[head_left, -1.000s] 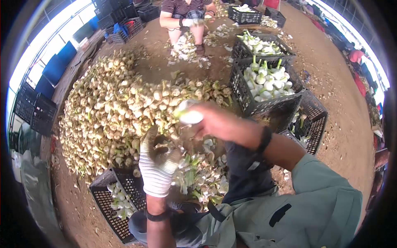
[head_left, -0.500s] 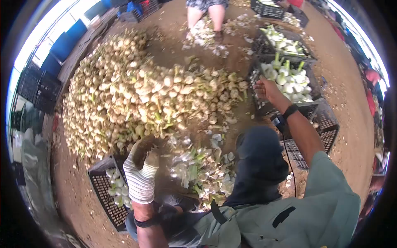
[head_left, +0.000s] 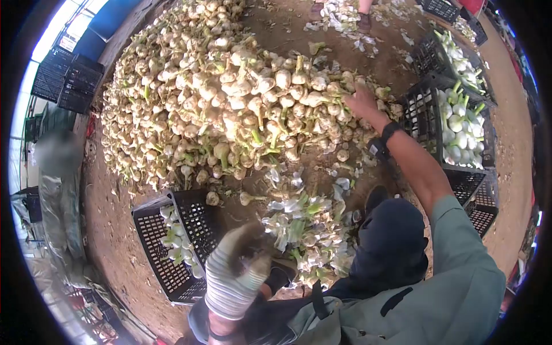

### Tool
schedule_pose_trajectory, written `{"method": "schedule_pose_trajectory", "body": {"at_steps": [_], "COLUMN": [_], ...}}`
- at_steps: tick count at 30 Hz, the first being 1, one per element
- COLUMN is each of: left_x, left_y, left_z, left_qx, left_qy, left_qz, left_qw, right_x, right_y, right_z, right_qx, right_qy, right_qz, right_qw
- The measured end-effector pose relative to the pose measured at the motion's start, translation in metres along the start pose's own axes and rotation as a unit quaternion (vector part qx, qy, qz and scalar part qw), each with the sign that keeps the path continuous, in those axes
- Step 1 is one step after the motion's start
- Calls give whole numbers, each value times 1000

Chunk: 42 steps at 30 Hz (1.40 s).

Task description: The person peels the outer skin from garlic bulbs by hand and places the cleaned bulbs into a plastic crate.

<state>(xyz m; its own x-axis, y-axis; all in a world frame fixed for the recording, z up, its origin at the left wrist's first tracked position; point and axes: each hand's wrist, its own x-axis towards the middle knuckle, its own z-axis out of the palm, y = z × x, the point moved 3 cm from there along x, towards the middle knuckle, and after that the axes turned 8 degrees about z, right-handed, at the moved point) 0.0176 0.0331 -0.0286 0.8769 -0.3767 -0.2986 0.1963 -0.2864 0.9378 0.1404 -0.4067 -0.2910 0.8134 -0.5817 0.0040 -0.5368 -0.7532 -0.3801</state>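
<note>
My left hand (head_left: 238,273), in a striped white glove with a dirt-stained palm, is raised near my knee beside the lower-left crate; its fingers are apart and nothing shows between them. My bare right hand (head_left: 363,103), with a black band on the wrist, reaches onto the right end of a large pile of unpeeled garlic bulbs (head_left: 241,86). Its fingertips are partly lost among the bulbs, and what they grip cannot be made out. Peeled husks and leaves (head_left: 313,230) lie between my feet.
A black crate (head_left: 161,241) with white bulbs stands at the lower left. On the right, black crates (head_left: 422,115) hold peeled white bulbs (head_left: 460,129). Another person's feet (head_left: 364,22) show at the top among scraps. Stacked dark crates (head_left: 69,80) stand at the upper left.
My right hand held a white bulb, was empty by the right crate, and is now on the pile. My left hand has shifted right and lower. The view has turned.
</note>
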Motion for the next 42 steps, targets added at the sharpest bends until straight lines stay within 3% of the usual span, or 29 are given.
{"method": "schedule_pose_trajectory", "body": {"at_steps": [2, 3, 6, 7, 8, 10, 11, 12, 14, 16, 18, 20, 22, 23, 24, 25, 27, 28, 30, 31, 32, 34, 40, 42], "left_x": [5, 6, 7, 6, 4, 1, -2, -5, -8, -10, -8, -7, 4, 3, 1, 4, 0, 4, -2, -7, -9, -12, -19, -17], "left_y": [-2, -1, -6, -7, -7, -3, -1, 1, 10, 16, 15, 24, 20, 28, 36, 39, 46, 36, 37, 50, 50, 47, 38, 34], "left_z": [0, 1, 8, 9, 9, 10, 12, 13, 17, 20, 26, 34, 38, 40, 42, 44, 51, 45, 32, 32, 31, 21, 12, 14], "left_qx": [20, 19, 16, 29, 42, 45, 36, 27, 33, 37, 10, -52, -151, -204, -250, -274, -334, -392, -428, -410, -411, -237, -199, -195], "left_qy": [-13, -26, -36, -34, -29, -28, -27, -25, -23, -23, -21, -11, 7, 1, -3, -18, 13, 1, -23, -5, -5, 153, 128, 122], "left_qz": [44, 39, 37, 55, 75, 92, 83, 75, 110, 147, 168, 211, 203, 178, 147, 163, 198, 198, 190, 239, 241, 306, 324, 315], "left_qw": [999, 999, 999, 998, 996, 994, 996, 997, 993, 988, 985, 976, 967, 963, 957, 948, 921, 899, 884, 880, 879, 909, 916, 921], "right_x": [-25, -43, -60, -60, -55, -46, -52, -60, -78, -81, -100, -114, -143, -163, -171, -206, -247, -240, -250, -255, -260, -267, -260, -255], "right_y": [-2, -4, 3, 0, 10, 34, 22, 7, -17, -27, -80, -117, -165, -187, -202, -226, -256, -270, -276, -276, -277, -274, -261, -255], "right_z": [12, 21, 31, 24, 31, 47, 26, 3, -33, -62, -127, -163, -199, -219, -215, -254, -290, -247, -255, -266, -265, -265, -244, -237], "right_qx": [-70, -35, 9, 8, 10, 202, 232, 232, 437, 489, 347, 334, 407, 438, 415, 371, 381, 416, 387, 390, 389, 322, 366, 427], "right_qy": [-93, 5, 21, -56, -54, -178, -242, -235, -263, -240, -288, -277, -351, -353, -376, -316, -403, -362, -228, -98, -98, 71, -10, -153], "right_qz": [67, 31, 23, 104, 105, 219, 238, 229, 276, 224, 114, -35, -77, -212, -196, -188, -129, -130, -238, -310, -311, -299, -290, -200], "right_qw": [991, 999, 999, 993, 993, 938, 912, 916, 815, 808, 885, 900, 840, 799, 805, 853, 822, 824, 861, 862, 861, 895, 884, 868]}}
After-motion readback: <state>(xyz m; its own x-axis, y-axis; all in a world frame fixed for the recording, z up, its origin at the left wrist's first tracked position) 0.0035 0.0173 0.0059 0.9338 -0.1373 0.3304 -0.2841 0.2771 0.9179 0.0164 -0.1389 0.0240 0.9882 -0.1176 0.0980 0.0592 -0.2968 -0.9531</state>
